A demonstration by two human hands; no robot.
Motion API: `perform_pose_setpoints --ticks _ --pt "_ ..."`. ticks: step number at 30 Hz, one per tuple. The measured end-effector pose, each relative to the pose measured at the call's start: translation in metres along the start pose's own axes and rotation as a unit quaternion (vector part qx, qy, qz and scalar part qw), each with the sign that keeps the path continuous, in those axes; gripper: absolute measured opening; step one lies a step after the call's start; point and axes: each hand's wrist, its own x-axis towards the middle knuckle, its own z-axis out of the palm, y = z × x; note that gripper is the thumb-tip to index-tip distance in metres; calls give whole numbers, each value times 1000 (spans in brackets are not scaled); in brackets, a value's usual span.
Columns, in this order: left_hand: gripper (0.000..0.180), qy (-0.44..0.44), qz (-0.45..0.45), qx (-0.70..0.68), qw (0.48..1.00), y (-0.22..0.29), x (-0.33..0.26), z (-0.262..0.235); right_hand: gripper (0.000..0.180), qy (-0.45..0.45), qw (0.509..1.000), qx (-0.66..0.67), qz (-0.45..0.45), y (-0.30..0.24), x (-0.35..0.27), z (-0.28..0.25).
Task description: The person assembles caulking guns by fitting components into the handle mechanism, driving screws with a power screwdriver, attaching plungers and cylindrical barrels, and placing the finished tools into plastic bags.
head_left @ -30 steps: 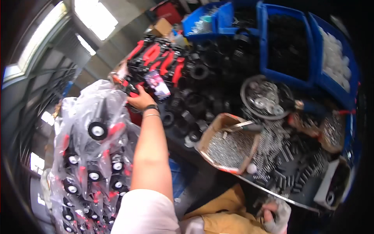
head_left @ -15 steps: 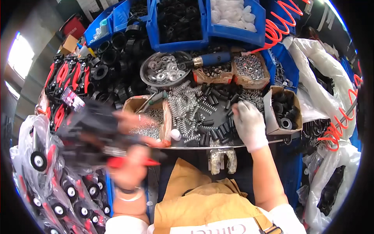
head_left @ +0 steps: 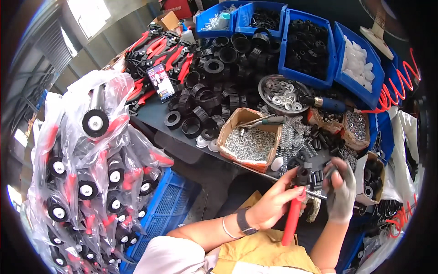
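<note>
My left hand [head_left: 276, 201] is closed round a tool with a red handle [head_left: 293, 217] and a black head [head_left: 302, 174]. A thin metal rod [head_left: 317, 195] sticks out of the tool towards my right hand. My gloved right hand [head_left: 342, 194] has its bent fingers pinched on a small black sleeve [head_left: 333, 172], partly hidden by the fingers. Both hands are close together above the table's front edge. Behind them lie loose black sleeves [head_left: 316, 179] and a heap of metal springs [head_left: 294, 132].
An open cardboard box of small metal pins [head_left: 251, 146] stands near the front edge. Black threaded rings [head_left: 200, 116] and red-handled tools [head_left: 171, 57] are piled left. A phone [head_left: 160, 82] leans there. Plastic-wrapped wheeled tools [head_left: 86, 189] fill a blue crate [head_left: 175, 196]. Blue bins [head_left: 299, 75] line the back.
The view has swung left. My left hand has brought the red-and-black tool from the left to in front of me. My right hand has come off the sleeve pile with one in its fingers.
</note>
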Motion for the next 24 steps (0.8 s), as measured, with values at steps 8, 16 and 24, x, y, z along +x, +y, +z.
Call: perform_pose_setpoints --ticks 8,16,24 --pt "62 17 134 322 937 -30 7 0 24 76 849 -406 -330 17 -42 10" --pt "58 80 192 619 758 -28 -2 0 28 14 942 -336 2 -13 -53 -2" --pt "53 -42 132 590 796 -44 14 -5 32 -27 941 -332 64 -30 -57 -29"
